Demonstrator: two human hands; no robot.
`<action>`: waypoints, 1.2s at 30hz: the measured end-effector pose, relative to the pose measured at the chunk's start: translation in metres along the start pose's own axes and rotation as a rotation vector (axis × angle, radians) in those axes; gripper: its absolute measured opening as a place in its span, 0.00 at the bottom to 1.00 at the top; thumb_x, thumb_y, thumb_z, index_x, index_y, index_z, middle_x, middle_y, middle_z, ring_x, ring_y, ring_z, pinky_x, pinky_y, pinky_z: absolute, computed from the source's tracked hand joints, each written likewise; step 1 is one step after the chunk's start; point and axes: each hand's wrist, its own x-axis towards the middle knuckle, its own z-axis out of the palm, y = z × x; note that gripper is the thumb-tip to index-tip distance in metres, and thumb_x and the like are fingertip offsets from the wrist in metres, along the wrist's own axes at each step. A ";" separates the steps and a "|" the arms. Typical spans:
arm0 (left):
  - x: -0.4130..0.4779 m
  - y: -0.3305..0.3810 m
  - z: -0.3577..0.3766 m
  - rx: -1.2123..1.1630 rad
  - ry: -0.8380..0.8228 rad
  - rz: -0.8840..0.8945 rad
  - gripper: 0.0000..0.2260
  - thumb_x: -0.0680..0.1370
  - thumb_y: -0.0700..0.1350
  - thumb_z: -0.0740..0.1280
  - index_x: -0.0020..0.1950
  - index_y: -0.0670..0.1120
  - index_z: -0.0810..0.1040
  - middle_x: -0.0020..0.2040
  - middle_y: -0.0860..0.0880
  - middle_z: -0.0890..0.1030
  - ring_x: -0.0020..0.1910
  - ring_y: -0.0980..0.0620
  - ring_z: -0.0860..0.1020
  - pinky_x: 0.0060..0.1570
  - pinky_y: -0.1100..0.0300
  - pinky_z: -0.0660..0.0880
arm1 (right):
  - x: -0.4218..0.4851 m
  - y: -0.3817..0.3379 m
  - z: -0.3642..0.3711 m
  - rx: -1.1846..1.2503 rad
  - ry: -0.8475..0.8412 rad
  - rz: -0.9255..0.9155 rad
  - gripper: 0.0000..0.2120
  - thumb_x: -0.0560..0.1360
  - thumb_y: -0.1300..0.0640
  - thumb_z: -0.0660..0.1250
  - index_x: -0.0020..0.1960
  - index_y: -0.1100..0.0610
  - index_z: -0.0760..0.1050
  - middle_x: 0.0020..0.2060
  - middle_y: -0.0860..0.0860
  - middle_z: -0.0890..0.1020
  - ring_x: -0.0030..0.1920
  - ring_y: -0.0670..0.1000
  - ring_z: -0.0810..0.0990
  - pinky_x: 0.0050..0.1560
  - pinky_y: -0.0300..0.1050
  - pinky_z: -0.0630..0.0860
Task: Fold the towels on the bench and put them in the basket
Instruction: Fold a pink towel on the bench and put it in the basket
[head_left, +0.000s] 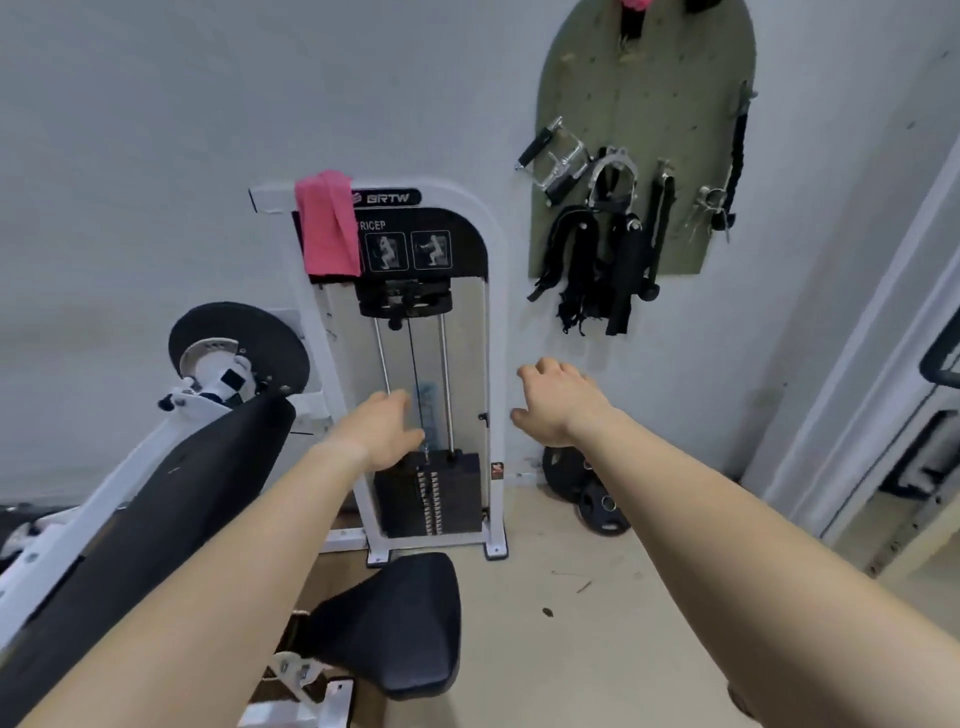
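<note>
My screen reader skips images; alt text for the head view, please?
A person's left hand and right hand reach forward, holding nothing, toward a white weight machine with a pink towel draped over its top. A black bench lies at left.

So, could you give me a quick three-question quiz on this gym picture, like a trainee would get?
1. True or false: the pink towel hangs over the top of the weight machine.
2. Which hand holds something? A) left hand B) right hand C) neither
3. Fill in: the handles and straps hang on a green ____ on the wall.

Key: 1 true; 2 C, both hands reach forward holding nothing; 3 board.
</note>
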 end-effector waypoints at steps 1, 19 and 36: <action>0.009 -0.003 -0.003 -0.008 0.011 -0.030 0.29 0.81 0.55 0.63 0.78 0.47 0.60 0.75 0.44 0.67 0.70 0.43 0.70 0.67 0.47 0.70 | 0.019 0.004 -0.003 0.010 -0.004 -0.021 0.28 0.79 0.45 0.60 0.74 0.57 0.63 0.71 0.58 0.68 0.70 0.61 0.66 0.69 0.59 0.68; 0.220 -0.108 -0.105 -0.036 0.255 -0.350 0.28 0.79 0.52 0.65 0.76 0.45 0.63 0.71 0.42 0.70 0.66 0.42 0.73 0.62 0.47 0.74 | 0.334 -0.072 -0.048 -0.001 0.157 -0.457 0.28 0.78 0.45 0.61 0.74 0.57 0.64 0.67 0.58 0.68 0.67 0.61 0.67 0.66 0.59 0.69; 0.440 -0.167 -0.191 -0.601 0.714 -0.602 0.28 0.82 0.52 0.60 0.79 0.42 0.57 0.71 0.42 0.72 0.69 0.42 0.71 0.62 0.53 0.68 | 0.604 -0.152 -0.111 0.042 0.442 -0.720 0.28 0.77 0.50 0.60 0.75 0.58 0.64 0.71 0.57 0.66 0.68 0.60 0.67 0.68 0.56 0.66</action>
